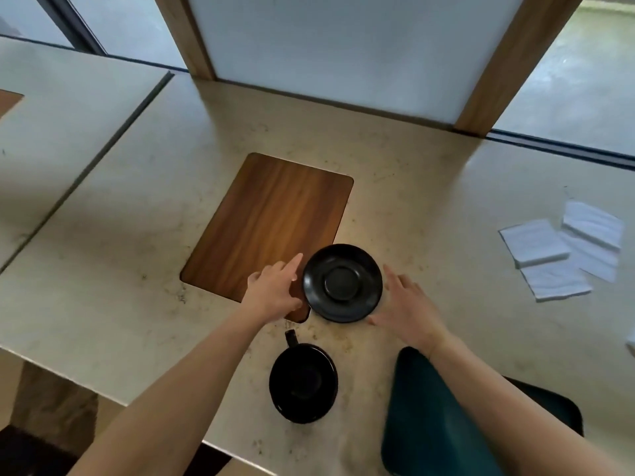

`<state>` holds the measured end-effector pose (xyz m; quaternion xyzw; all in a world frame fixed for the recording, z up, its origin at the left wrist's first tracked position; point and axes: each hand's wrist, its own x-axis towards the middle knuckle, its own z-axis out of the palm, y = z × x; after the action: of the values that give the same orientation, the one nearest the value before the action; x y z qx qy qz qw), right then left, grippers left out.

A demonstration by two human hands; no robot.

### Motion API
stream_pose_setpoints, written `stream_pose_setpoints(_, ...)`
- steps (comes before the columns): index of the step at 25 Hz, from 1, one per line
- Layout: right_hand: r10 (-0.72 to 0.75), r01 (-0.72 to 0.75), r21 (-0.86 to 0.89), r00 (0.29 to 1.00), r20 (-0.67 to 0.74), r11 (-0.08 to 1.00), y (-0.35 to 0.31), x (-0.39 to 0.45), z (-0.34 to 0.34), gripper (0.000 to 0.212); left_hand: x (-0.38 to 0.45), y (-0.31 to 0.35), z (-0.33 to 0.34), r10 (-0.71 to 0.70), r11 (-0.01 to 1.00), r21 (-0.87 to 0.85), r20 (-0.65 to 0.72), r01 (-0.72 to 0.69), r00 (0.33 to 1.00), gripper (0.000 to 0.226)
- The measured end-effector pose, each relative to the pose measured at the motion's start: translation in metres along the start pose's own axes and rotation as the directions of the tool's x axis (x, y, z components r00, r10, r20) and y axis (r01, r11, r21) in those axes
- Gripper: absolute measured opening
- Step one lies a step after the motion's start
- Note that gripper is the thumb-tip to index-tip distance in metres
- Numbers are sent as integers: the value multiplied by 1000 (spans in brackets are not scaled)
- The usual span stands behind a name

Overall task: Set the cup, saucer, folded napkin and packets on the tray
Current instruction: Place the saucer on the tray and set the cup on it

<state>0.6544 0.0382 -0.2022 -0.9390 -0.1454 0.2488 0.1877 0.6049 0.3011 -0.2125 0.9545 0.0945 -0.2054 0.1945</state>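
Between open hands, saucer [342, 282]

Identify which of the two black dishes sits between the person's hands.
The saucer, flat and wide with a raised centre ring, lies between the left hand and right hand. The handled cup sits nearer the table edge, untouched.

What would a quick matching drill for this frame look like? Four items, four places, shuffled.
Items:
1. saucer
2. cup
3. napkins
4. wooden tray

Places:
A. far right of the table
B. between the left hand and right hand
C. nearest the table's front edge, handle pointing away
D. left of the saucer, nothing set on it but the left hand

Pairs: 1-B, 2-C, 3-A, 4-D
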Motion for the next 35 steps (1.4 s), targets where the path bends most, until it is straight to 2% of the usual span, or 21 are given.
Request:
stream_pose_setpoints(4, 25, -25, 44, 1000, 18, 999, -1, 11, 11, 107, 10, -3, 5, 72, 997, -43, 9, -71, 997, 87)
stream_pose_setpoints(9, 18, -23, 93, 998, 55, 995, 4, 21, 15, 116, 17, -1, 4, 97, 994, -50, 28, -96, 995, 90)
stream_pose_setpoints(16, 2, -4, 185, 1000, 12, 983, 14, 11, 3, 110, 15, 19, -6, 117, 989, -94, 5, -116, 993, 90)
stream_pose_setpoints(25, 27, 11, 257, 989, -145, 966, 77, -65, -50, 104, -7, 116, -4, 254, 958, -127, -44, -258, 966, 94)
stream_pose_setpoints(29, 83, -46, 254, 987, -135, 966, 113, -113, -60, 101, -36, 162, 17, 317, 926, -201, -50, -321, 947, 96)
stream_pose_setpoints(35, 66, -43, 222, 993, -95, 974, 147, -163, -45, 110, -85, 186, 58, 271, 936, -226, -21, -268, 962, 95)
